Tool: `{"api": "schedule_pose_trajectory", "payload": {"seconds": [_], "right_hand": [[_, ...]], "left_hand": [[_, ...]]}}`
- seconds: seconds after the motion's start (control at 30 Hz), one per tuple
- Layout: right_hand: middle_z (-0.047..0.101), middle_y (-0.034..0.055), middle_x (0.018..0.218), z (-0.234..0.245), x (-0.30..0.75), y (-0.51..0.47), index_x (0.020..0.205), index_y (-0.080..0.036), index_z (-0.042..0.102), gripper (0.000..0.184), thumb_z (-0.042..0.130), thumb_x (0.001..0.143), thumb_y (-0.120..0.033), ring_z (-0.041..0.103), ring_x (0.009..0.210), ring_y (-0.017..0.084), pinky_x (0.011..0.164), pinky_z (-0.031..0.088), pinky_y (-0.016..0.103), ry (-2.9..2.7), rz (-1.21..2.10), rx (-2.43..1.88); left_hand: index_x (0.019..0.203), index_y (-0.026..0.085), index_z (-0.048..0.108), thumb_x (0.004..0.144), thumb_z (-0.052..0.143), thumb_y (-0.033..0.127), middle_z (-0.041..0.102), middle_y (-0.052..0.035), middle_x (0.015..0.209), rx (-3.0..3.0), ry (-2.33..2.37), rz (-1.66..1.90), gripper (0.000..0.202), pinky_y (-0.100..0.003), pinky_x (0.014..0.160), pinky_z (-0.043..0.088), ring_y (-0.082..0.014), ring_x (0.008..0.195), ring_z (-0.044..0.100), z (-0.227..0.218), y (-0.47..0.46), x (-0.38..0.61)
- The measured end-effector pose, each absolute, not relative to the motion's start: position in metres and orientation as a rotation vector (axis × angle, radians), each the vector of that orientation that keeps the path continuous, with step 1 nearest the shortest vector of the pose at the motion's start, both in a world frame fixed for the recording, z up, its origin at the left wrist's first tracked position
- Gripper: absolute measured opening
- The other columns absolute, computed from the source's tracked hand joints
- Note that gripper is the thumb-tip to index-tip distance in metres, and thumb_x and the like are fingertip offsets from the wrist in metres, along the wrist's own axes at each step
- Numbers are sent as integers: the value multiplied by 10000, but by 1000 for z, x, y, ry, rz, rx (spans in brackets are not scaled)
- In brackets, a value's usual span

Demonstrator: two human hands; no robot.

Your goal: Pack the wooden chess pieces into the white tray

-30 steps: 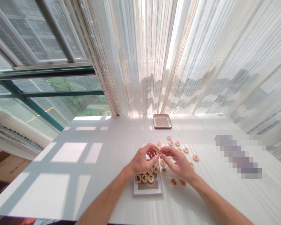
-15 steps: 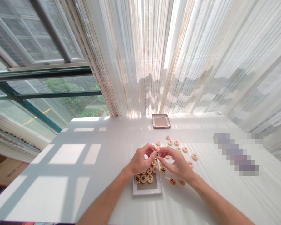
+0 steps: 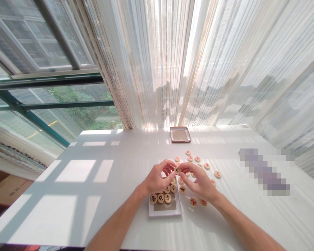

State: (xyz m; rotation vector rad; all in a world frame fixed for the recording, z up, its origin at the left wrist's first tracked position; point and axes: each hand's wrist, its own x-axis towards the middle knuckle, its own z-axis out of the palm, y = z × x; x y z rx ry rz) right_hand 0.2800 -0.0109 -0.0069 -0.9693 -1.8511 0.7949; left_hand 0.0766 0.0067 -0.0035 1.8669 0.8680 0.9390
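Note:
Between the fingertips of both hands is a round wooden Chinese chess piece [image 3: 177,170] with a black character. My left hand [image 3: 158,177] pinches it from the left, over the far part of a shallow white box [image 3: 165,213]. From the right, my right hand [image 3: 199,179] grips its other side with thumb and fingers. Several black-lettered pieces lie in rows inside the box, such as this one [image 3: 161,198]; my left hand hides some of them. A black-lettered piece [image 3: 182,189] lies on the table just right of the box, below my right hand.
Several red-lettered pieces [image 3: 217,174] lie scattered on the white table [image 3: 115,212], beyond and around my right hand. A shallow box lid [image 3: 180,135] sits near the far edge, before a striped curtain [image 3: 157,69]. A blurred-out patch [image 3: 264,172] is at the right.
The held piece has turned a little, and its face now shows more fully toward me. Both hands stay in nearly the same place.

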Motion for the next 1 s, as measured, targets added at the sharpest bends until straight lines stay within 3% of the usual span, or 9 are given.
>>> {"api": "schedule_pose_trajectory", "payload": {"seconds": [0.37,0.67,1.0], "right_hand": [[702,42,924,-6,279,-11,1056,-250,634,139,574,949,-316,673,810,197,756,574,346,-1907,772,-925],[707,46,918,-10,281,-10,1061,-250,634,157,593,940,-341,672,800,200,743,582,349,-1904,760,-940],[705,49,955,-7,283,-9,1089,-250,609,148,584,953,-303,679,839,205,780,575,350,-1892,805,-962]], "left_hand": [[1018,180,626,928,615,364,744,-51,866,1819,932,972,206,-290,740,550,-178,791,711,-5,8,79],[1044,181,616,951,553,296,731,-45,885,1843,901,950,162,-280,728,548,-167,772,700,-5,8,77],[1130,191,592,896,623,250,715,-70,958,1865,885,917,243,-285,716,556,-174,795,682,-6,7,75]]}}
